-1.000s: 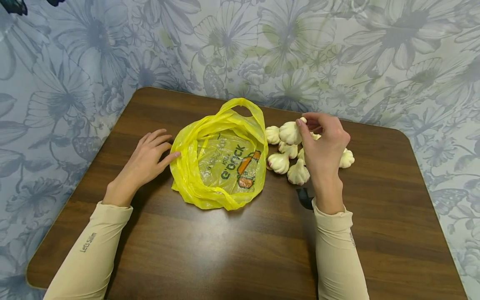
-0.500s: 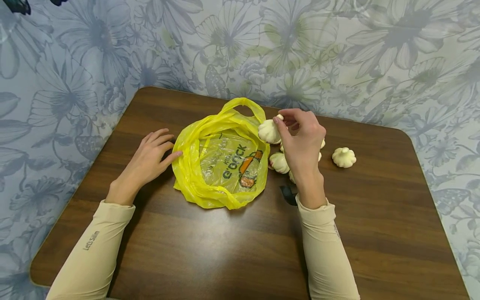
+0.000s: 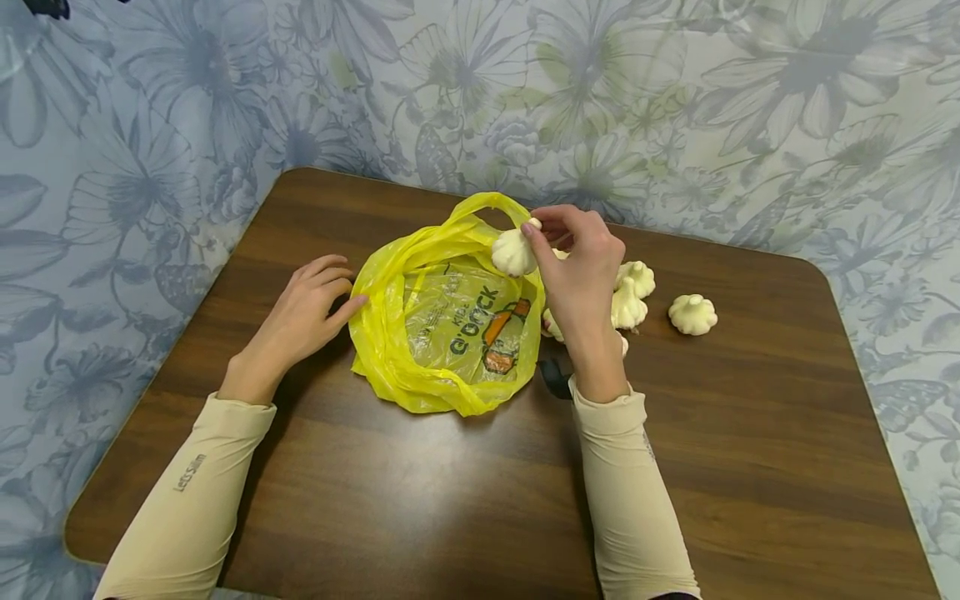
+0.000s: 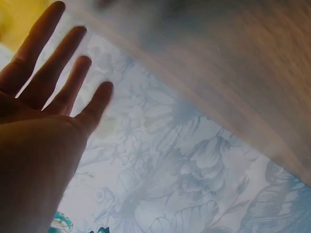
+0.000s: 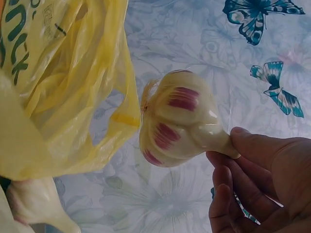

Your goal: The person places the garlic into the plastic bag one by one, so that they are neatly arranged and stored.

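Purple-streaked white garlic bulb (image 5: 180, 119), glossy stem (image 5: 221, 142) pinched by right hand (image 3: 587, 271)!
Left hand (image 3: 303, 310) spread, thumb touching yellow plastic bag (image 3: 381, 367); slick stem could slip.

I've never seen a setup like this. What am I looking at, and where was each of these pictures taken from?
There is no machine at work here, only a person's two bare hands. The wide picture comes from a camera worn on the head, looking forward and down. The two smaller ones come from cameras on the left and right wrists.

On the brown table a yellow plastic bag sits with its mouth open. To its right lie several loose garlic bulbs, some partly hidden. The right hand pinches one bulb by its stem, near the bag's handle. The left hand holds nothing; its thumb is at the bag's edge. Behind is a flower-patterned backdrop.
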Demonstrator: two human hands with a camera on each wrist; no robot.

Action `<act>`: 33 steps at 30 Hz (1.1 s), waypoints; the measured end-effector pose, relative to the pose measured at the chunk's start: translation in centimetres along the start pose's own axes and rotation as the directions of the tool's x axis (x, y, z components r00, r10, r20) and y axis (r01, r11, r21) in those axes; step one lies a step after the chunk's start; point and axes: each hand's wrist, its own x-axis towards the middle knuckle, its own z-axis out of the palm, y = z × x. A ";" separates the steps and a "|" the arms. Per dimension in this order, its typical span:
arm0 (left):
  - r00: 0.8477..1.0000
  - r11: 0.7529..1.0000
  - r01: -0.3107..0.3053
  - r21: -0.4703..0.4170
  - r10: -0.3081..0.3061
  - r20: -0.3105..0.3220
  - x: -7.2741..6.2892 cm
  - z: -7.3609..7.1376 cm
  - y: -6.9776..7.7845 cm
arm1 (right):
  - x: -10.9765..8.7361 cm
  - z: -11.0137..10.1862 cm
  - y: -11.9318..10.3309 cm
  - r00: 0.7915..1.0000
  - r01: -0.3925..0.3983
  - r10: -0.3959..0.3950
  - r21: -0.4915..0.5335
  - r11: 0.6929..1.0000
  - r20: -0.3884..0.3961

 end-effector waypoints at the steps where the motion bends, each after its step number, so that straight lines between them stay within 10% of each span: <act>1: 1.000 1.000 0.006 -0.009 -0.006 -0.006 0.0 0.0 0.1 | 0.1 0.2 -0.2 1.000 -0.003 0.003 0.007 1.000 0.005; 33: 0.999 0.999 0.011 -0.032 -0.012 -0.039 0.1 0.0 0.8 | 0.3 6.6 -2.2 0.963 -0.032 0.009 0.083 0.996 0.268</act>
